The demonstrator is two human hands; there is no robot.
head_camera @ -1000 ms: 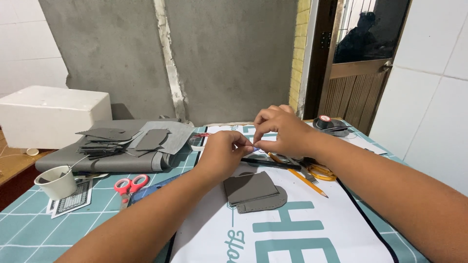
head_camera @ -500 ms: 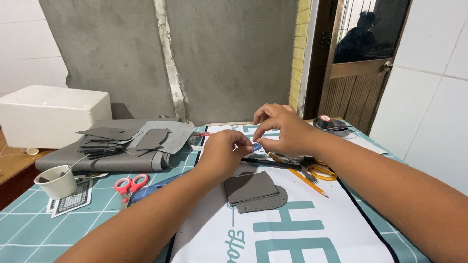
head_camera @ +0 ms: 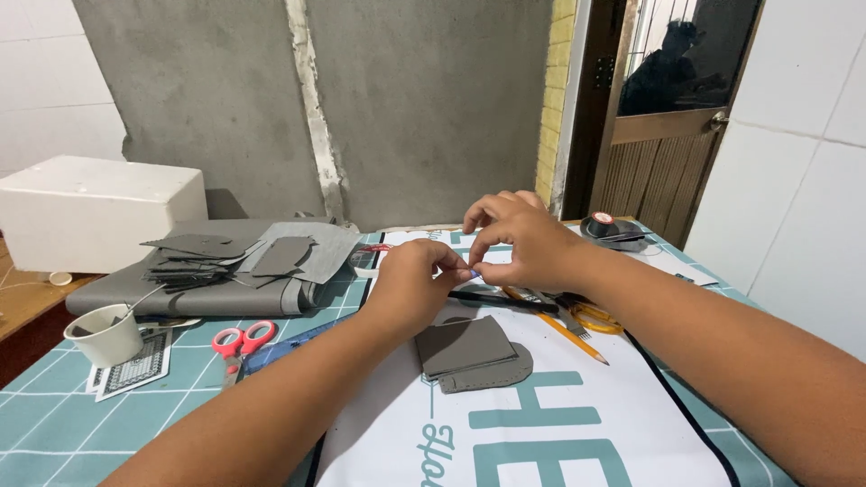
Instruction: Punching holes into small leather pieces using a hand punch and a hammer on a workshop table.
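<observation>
My left hand (head_camera: 410,284) and my right hand (head_camera: 519,239) meet fingertip to fingertip above the table's middle. Between the pinched fingers sits a tiny thing with a bluish tip (head_camera: 474,272); it is too small to tell what it is. Both thumbs and forefingers close on it, and the other fingers of my right hand arch above. Just below the hands lie stacked grey leather pieces (head_camera: 474,352) with stitch holes along a rounded edge, on a white printed mat (head_camera: 559,433).
A pencil (head_camera: 564,332), yellow-handled scissors (head_camera: 591,316) and a dark tool lie right of the hands. Red scissors (head_camera: 239,341), a white cup (head_camera: 104,334), a grey material roll with cut pieces (head_camera: 216,271) and a white foam box (head_camera: 90,212) are at left. A thread spool (head_camera: 603,225) sits far right.
Both hands have stayed nearly in place, with only small finger movements around the tiny thing. Nothing on the table has moved.
</observation>
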